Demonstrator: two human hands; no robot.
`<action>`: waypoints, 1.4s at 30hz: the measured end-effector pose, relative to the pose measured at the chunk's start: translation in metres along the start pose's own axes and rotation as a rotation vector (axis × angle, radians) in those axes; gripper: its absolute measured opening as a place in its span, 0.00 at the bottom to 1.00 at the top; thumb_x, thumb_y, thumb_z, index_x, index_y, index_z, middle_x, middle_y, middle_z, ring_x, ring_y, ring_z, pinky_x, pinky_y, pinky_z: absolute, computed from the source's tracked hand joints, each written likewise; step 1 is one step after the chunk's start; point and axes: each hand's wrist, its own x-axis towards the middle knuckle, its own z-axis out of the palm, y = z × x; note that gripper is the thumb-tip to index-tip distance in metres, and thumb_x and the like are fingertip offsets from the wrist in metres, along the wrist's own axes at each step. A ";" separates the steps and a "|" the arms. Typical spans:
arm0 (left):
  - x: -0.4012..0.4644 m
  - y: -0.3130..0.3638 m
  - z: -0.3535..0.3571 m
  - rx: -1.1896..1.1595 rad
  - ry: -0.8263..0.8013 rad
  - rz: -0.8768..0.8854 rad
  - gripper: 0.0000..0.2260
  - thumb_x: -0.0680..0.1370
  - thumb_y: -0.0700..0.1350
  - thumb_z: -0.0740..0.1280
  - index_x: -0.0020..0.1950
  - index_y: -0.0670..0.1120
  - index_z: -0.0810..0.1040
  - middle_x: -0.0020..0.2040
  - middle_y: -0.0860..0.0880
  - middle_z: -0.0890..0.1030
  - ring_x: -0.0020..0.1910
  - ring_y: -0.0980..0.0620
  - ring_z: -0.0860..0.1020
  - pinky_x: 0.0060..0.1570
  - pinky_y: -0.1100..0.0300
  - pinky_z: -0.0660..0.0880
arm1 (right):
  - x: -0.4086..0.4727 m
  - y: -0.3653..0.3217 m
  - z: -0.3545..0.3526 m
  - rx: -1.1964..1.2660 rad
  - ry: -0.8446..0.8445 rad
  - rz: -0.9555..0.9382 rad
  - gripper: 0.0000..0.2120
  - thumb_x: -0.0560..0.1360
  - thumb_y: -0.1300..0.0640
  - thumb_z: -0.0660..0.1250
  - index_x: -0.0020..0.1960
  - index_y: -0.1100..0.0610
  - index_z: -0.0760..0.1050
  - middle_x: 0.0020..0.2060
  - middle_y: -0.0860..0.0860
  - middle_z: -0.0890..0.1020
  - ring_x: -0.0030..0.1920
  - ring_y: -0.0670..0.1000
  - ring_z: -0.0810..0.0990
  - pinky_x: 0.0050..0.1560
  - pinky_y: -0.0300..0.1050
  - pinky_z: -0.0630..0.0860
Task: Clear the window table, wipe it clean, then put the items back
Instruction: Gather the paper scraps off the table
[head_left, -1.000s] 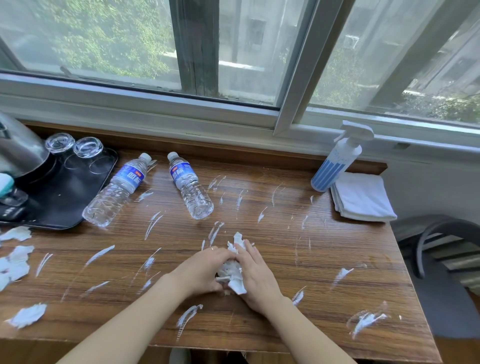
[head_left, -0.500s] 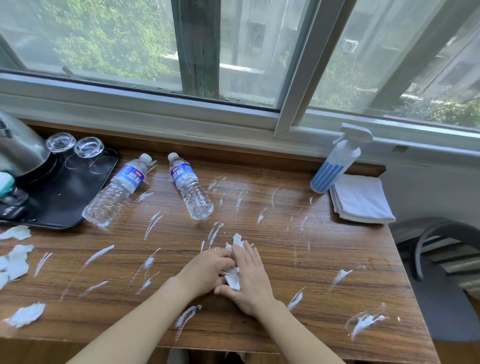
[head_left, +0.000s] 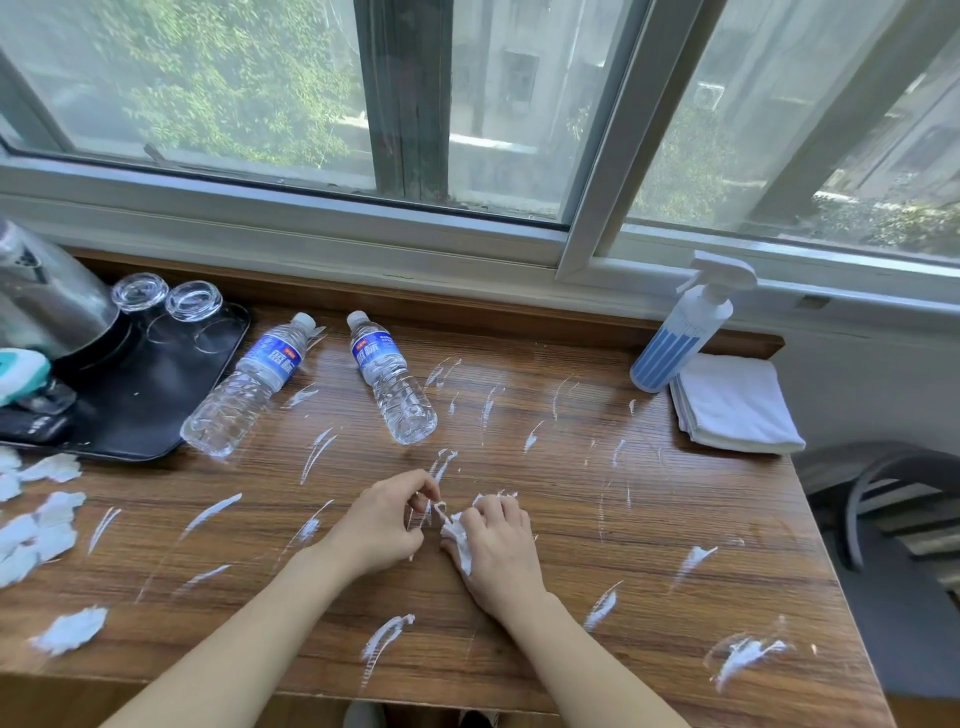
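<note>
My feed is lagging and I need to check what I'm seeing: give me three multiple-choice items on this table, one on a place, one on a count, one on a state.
1. Where is the folded white cloth?
A. on the black tray
B. at the table's right end beside the spray bottle
C. under the right hand

2. How many water bottles lie on the table?
A. one
B. two
C. four

3. What are the hands doing?
A. both pinch crumpled paper
B. both lie flat
C. both hold a bottle

Key: 1 B, the cloth touches the spray bottle's base. 2 B, left bottle and right bottle. 3 A, left hand and right hand grip the paper.
</note>
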 end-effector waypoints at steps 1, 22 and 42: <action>0.000 0.001 -0.001 0.013 0.003 0.000 0.19 0.67 0.34 0.67 0.49 0.56 0.75 0.43 0.64 0.77 0.47 0.63 0.76 0.45 0.68 0.72 | 0.003 0.002 0.002 0.003 0.003 -0.007 0.13 0.74 0.44 0.66 0.42 0.54 0.75 0.41 0.51 0.77 0.43 0.55 0.73 0.41 0.48 0.73; 0.042 0.079 -0.023 0.643 -0.291 0.169 0.42 0.69 0.68 0.70 0.77 0.52 0.61 0.73 0.50 0.68 0.72 0.48 0.66 0.69 0.50 0.67 | 0.036 0.034 -0.088 0.297 -0.277 0.531 0.16 0.82 0.46 0.60 0.39 0.50 0.63 0.40 0.47 0.70 0.46 0.51 0.69 0.46 0.44 0.63; 0.038 0.284 0.150 0.872 -0.644 0.558 0.51 0.66 0.73 0.67 0.81 0.51 0.52 0.81 0.49 0.56 0.79 0.47 0.56 0.76 0.51 0.58 | -0.165 0.138 -0.218 0.247 -0.075 1.106 0.13 0.83 0.44 0.58 0.48 0.53 0.71 0.47 0.50 0.76 0.51 0.53 0.75 0.51 0.45 0.69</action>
